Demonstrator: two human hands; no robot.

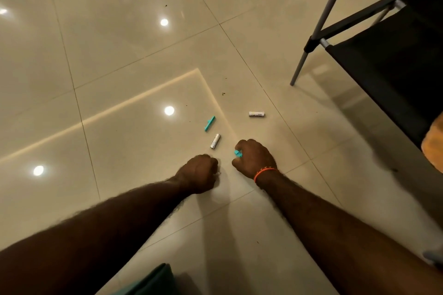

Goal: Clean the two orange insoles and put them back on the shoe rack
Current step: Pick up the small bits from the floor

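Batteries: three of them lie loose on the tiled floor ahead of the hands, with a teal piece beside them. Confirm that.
Not three: the head view shows two batteries on the floor, one just ahead of the hands and another farther right. The teal piece does lie beside them on the tiled floor.

Battery (256, 114) print — blurred, unreadable

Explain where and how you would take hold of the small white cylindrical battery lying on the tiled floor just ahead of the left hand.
Pinch the small white cylindrical battery across its middle, thumb and finger on its long curved sides, coming straight down from above. It lies flat on the glossy tiled floor, so nothing can slip under it, and a push at either end would probably roll or skid it.
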